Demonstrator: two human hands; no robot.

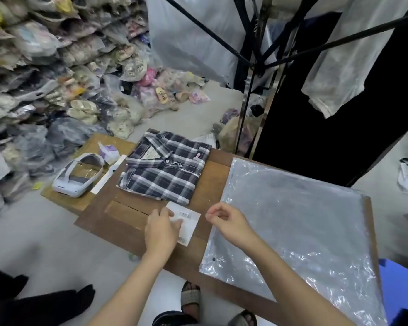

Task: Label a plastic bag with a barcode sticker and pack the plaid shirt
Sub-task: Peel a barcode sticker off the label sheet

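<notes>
The left hand [160, 229] lies flat on the barcode sticker sheet [186, 222], fingers spread and pressing, not gripping. The right hand [229, 223] hovers beside it, fingers loosely curled and empty, over the edge of the clear plastic bag [299, 222]. The folded plaid shirt [165, 167] (collar away from the person) rests on the wooden table [212, 177], just beyond the sheet.

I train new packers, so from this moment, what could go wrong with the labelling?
The left hand covers part of the barcode sticker sheet; peeling may crease a label. The right hand hovers with nothing visibly in it. The plastic bag looks wrinkled, so a sticker may bubble.
</notes>
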